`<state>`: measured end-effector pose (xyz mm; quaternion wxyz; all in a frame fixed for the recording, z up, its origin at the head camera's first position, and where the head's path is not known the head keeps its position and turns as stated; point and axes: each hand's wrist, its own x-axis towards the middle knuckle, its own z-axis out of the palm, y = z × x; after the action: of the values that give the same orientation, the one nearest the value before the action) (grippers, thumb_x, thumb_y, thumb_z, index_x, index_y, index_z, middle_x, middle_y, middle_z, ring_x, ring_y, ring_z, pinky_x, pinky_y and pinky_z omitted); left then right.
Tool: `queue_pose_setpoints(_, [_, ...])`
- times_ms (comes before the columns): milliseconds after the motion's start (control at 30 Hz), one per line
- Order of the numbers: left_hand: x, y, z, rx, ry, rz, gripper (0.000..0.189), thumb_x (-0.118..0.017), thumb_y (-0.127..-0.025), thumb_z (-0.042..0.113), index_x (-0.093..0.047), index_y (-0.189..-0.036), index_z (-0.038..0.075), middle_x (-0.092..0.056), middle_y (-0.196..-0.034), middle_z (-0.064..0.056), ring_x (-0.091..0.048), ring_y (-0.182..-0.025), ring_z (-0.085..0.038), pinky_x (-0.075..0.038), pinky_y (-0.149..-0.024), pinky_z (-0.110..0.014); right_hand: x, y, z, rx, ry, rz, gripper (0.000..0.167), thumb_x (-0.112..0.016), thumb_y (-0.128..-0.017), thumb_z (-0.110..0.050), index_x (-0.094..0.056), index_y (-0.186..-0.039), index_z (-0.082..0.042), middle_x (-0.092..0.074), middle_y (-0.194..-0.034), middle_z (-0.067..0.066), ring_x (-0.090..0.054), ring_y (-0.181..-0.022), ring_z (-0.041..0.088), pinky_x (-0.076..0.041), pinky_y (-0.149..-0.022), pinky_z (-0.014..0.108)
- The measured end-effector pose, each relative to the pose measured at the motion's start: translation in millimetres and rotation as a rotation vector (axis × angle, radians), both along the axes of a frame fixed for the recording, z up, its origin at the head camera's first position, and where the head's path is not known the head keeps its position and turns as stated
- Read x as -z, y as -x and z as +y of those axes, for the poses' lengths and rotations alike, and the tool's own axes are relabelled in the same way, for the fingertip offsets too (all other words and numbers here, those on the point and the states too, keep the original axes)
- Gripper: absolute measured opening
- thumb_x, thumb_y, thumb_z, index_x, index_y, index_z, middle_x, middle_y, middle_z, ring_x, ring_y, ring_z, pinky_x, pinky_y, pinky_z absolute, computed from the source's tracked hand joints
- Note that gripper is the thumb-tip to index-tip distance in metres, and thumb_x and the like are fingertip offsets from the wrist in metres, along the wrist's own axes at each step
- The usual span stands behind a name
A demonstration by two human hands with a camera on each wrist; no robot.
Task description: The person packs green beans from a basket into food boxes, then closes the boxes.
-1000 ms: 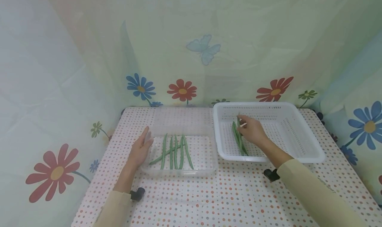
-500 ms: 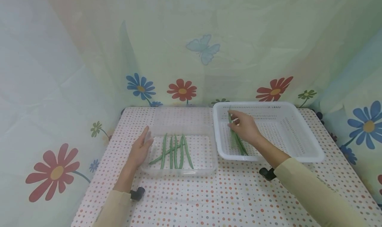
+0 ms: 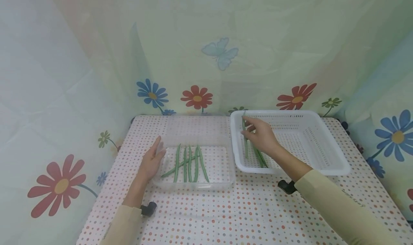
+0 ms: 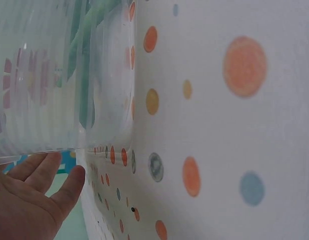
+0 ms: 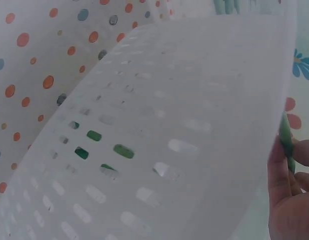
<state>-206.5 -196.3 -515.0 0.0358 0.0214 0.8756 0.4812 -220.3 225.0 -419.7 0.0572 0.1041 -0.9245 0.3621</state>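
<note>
With thumb and fingers, my right hand [image 3: 261, 137] pinches one green bean [image 3: 246, 148] over the left side of the white basket [image 3: 333, 150]. More green beans [image 3: 260, 158] lie in the basket below that hand. To the left, several green beans [image 3: 189, 168] rest in a clear plastic box [image 3: 222, 166], one slanting across the others. My left hand [image 3: 151, 162] is at the box's left side with its fingers extended. In the left wrist view the fingertips [image 4: 74, 177] are at the box wall; contact is hard to tell. The right wrist view shows the held bean beyond the basket wall.
A clear lid [image 3: 198, 125] stands or lies behind the box, joined or close to its back edge. The table has a dotted cloth [image 3: 206, 216]. A flower-printed sheet [image 3: 222, 80] hangs right behind the table.
My right hand has moved left with the bean, lifting it apart from the other beans in the basket towards the basket's left rim. My left hand and the box have stayed in place.
</note>
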Motion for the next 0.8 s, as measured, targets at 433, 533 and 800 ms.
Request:
queue_pose_setpoints(433, [-0.3, -0.7, 0.7, -0.004, -0.011, -0.005, 0.063, -0.043, -0.112, 0.035, -0.016, -0.168, 0.029, -0.026, -0.173, -0.004, -0.020, -0.162, -0.030, -0.014, -0.133, -0.055, -9.4, -6.3, -22, -0.072, 0.076, 0.090, 0.057, -0.072, -0.098, -0.006, -0.052, -0.152, -0.007, -0.067, -0.128, 0.019, -0.071, -0.107, 0.032, -0.064, -0.080, 0.047])
queue_pose_setpoints(533, [0.6, -0.4, 0.5, -0.005, -0.010, -0.004, 0.063, -0.043, -0.112, 0.035, -0.017, -0.168, 0.028, -0.026, -0.173, -0.004, -0.021, -0.161, -0.030, -0.015, -0.133, -0.055, -9.8, -8.4, -28, -0.087, 0.090, 0.093, 0.057, -0.072, -0.098, -0.006, -0.053, -0.152, -0.008, -0.068, -0.128, 0.017, -0.072, -0.107, 0.030, -0.064, -0.077, 0.041])
queue_pose_setpoints(800, [1.0, 0.3, 0.4, -0.009, 0.004, -0.004, 0.063, -0.043, -0.112, 0.036, -0.016, -0.168, 0.032, -0.027, -0.173, -0.004, -0.022, -0.161, -0.031, -0.015, -0.132, -0.056, -11.6, -11.6, -43, -0.116, 0.136, 0.110, 0.058, -0.075, -0.096, -0.007, -0.055, -0.151, -0.007, -0.069, -0.126, 0.015, -0.073, -0.104, 0.028, -0.062, -0.074, 0.030])
